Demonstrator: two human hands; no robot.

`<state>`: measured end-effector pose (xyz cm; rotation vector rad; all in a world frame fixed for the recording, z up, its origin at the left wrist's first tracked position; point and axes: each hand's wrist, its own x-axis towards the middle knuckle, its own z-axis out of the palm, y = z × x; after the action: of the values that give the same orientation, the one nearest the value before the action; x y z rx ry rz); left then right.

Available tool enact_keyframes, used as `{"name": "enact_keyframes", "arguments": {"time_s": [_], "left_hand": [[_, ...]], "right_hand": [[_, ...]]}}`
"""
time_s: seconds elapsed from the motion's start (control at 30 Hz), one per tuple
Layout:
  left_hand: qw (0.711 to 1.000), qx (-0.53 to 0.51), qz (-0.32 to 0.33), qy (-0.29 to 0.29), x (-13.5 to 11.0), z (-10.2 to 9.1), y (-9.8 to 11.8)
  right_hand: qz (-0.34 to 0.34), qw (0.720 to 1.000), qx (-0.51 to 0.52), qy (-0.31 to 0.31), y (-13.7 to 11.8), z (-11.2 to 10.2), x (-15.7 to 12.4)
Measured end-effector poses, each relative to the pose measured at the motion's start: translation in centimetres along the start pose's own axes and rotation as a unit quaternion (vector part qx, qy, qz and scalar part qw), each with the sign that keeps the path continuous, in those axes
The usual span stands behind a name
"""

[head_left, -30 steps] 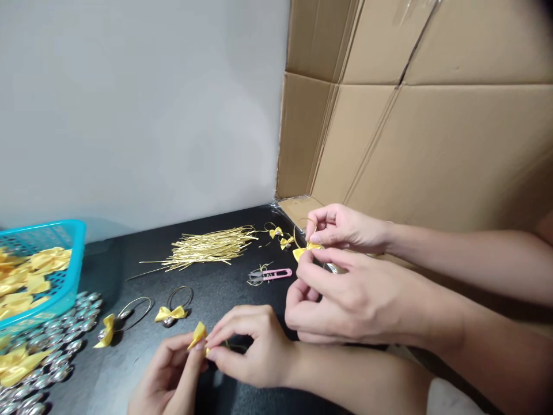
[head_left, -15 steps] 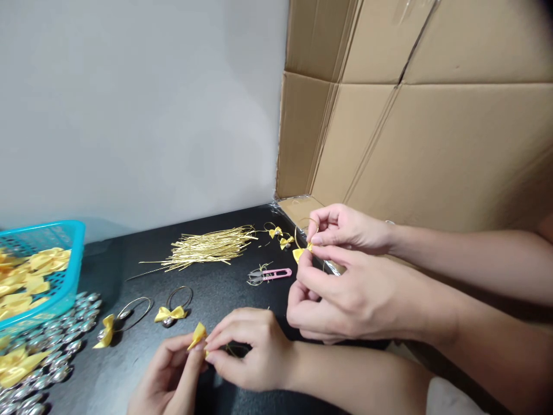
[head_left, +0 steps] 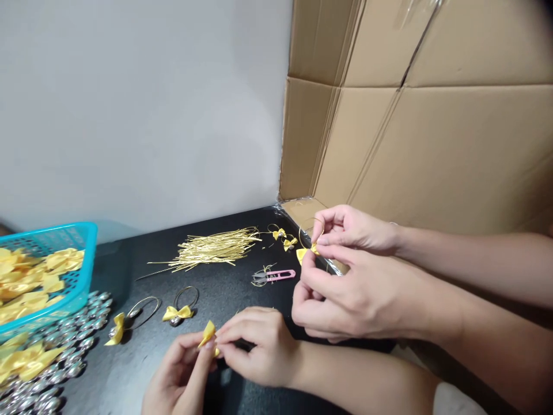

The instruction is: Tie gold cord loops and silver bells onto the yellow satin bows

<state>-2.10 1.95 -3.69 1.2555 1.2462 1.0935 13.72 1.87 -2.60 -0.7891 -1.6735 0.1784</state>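
My left hand (head_left: 179, 377) and my right hand (head_left: 259, 346) meet low over the black table (head_left: 216, 294). Both pinch a small yellow ribbon bow (head_left: 208, 333) between their fingertips; a thin gold wire seems to run under my right fingers. Just beyond, two hands of another person (head_left: 354, 271) reach in from the right and pinch a second yellow bow (head_left: 306, 252) with a gold wire loop. Two finished bows on wire loops (head_left: 179, 308) lie on the table left of my hands.
A turquoise basket (head_left: 80, 271) full of yellow bows stands at the left, with several silver bells (head_left: 73, 340) in front of it. A bundle of gold wires (head_left: 216, 248), pink thread snips (head_left: 276, 275) and two more bows (head_left: 283, 237) lie farther back. A cardboard box (head_left: 410, 138) walls off the right.
The view has shifted slightly, so everything sits a little further right. My hands keep pinching the bow, fingers working closer together. The other person's hands stay on their bow.
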Motion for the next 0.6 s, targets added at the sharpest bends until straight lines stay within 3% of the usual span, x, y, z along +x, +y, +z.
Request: {"name": "enact_keyframes", "arguments": {"time_s": [0.6], "left_hand": [[1.0, -0.017, 0.018, -0.008, -0.45, 0.51, 0.69]], "right_hand": [[0.022, 1.0, -0.003, 0.01, -0.14, 0.03, -0.04]]}}
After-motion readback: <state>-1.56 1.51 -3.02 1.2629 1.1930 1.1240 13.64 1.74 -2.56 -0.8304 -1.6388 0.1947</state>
